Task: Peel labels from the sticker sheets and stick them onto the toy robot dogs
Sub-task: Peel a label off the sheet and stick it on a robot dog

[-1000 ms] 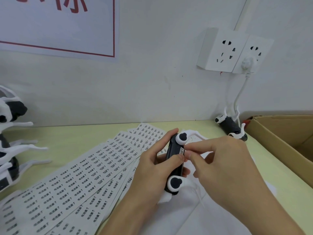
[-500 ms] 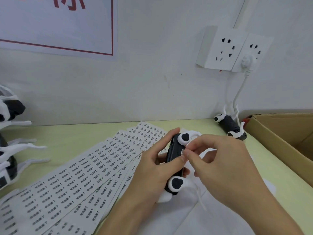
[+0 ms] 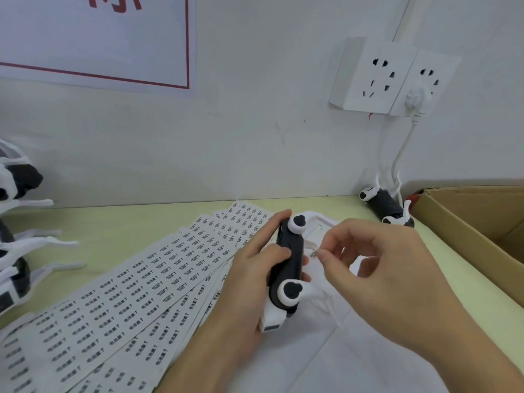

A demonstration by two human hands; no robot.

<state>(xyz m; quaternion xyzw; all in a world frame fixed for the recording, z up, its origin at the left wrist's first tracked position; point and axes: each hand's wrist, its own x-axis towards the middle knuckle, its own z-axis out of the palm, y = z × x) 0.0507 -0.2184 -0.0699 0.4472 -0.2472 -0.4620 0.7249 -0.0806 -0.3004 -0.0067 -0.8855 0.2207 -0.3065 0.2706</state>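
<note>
Sticker sheets [image 3: 136, 282], white with black print, fan across pale green table [image 3: 119, 222] at 8 o'clock. Brown cardboard box [image 3: 476, 222]: 3 o'clock. Left hand [image 3: 249, 276] grips black-and-white toy robot dog [image 3: 286, 268], centre. Right hand [image 3: 377, 265] pinches small label [image 3: 314, 254] just beside it.

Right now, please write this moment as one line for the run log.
left hand: holds toy robot dog | right hand: pinches small label beside dog | sticker sheets: fanned on table
</note>
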